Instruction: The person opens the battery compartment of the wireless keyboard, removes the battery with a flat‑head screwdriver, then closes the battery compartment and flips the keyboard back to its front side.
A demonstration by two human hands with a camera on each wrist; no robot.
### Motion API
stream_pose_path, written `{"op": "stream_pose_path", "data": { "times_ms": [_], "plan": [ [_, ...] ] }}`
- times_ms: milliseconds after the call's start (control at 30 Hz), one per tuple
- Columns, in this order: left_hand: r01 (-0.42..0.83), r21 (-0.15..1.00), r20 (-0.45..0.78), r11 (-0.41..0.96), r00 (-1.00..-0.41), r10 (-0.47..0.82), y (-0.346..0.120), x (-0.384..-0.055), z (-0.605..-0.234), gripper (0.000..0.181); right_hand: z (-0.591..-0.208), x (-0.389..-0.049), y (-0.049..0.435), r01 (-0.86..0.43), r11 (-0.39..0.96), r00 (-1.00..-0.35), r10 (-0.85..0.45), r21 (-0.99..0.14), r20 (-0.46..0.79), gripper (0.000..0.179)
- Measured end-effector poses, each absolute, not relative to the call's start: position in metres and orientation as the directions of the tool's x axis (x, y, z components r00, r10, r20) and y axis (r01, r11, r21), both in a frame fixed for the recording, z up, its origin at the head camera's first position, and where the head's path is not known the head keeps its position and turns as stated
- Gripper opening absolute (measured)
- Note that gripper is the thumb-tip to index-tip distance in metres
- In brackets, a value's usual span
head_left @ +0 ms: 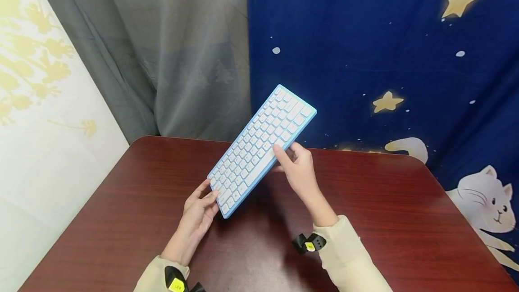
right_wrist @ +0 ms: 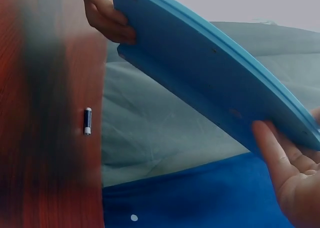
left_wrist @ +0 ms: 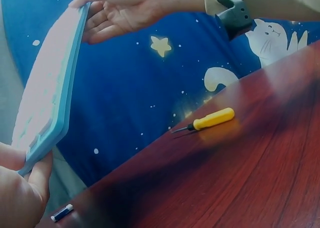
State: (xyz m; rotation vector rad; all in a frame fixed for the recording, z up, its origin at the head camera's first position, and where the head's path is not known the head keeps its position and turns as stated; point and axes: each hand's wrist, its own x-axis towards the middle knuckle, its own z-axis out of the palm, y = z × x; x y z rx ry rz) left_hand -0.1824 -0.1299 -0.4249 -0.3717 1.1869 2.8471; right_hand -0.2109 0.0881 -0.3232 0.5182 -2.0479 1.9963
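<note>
A light blue keyboard [head_left: 253, 148] with white keys is held up at a slant above the table, its keys facing the head camera. My left hand [head_left: 197, 213] pinches its lower left end, thumb on the key side. With the thumb over the front edge and fingers behind, my right hand [head_left: 301, 171] grips the long side nearer me. The right wrist view shows the plain blue underside of the keyboard [right_wrist: 200, 70]. In the left wrist view, a screwdriver [left_wrist: 214, 119] with a yellow handle lies on the table, and a small battery [left_wrist: 62, 213] lies nearer the left hand.
The dark red wooden table [head_left: 134, 202] has rounded far corners. Behind it hang a grey curtain [head_left: 198, 57] and a blue curtain [head_left: 344, 57] with stars and a cat. A white patterned panel [head_left: 61, 116] stands along the left side.
</note>
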Motion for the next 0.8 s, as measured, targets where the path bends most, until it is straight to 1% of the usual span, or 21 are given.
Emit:
{"op": "stream_pose_path", "data": {
  "times_ms": [133, 300, 500, 800],
  "plan": [
    [-0.124, 0.707, -0.231, -0.696, -0.971, -0.061, -0.135, -0.181, -0.424, 0.039, -0.334, -0.221, 0.094, -0.449, -0.008, -0.891, -0.074, -0.894, 0.448, 0.029],
    [-0.124, 0.703, -0.237, -0.7, -0.969, -0.066, -0.143, -0.181, -0.424, 0.039, -0.332, -0.223, 0.102, -0.493, -0.029, -0.867, -0.063, -0.869, 0.494, 0.028],
    [-0.125, 0.695, -0.244, -0.708, -0.967, -0.069, -0.151, -0.18, -0.425, 0.038, -0.328, -0.228, 0.113, -0.481, -0.01, -0.876, -0.032, -0.877, 0.481, 0.031],
    [-0.11, 0.719, -0.202, -0.686, -0.978, -0.054, -0.167, -0.177, -0.428, 0.039, -0.324, -0.233, 0.129, -0.471, 0.053, -0.882, 0.003, -0.881, 0.472, 0.036]
  ]
}}
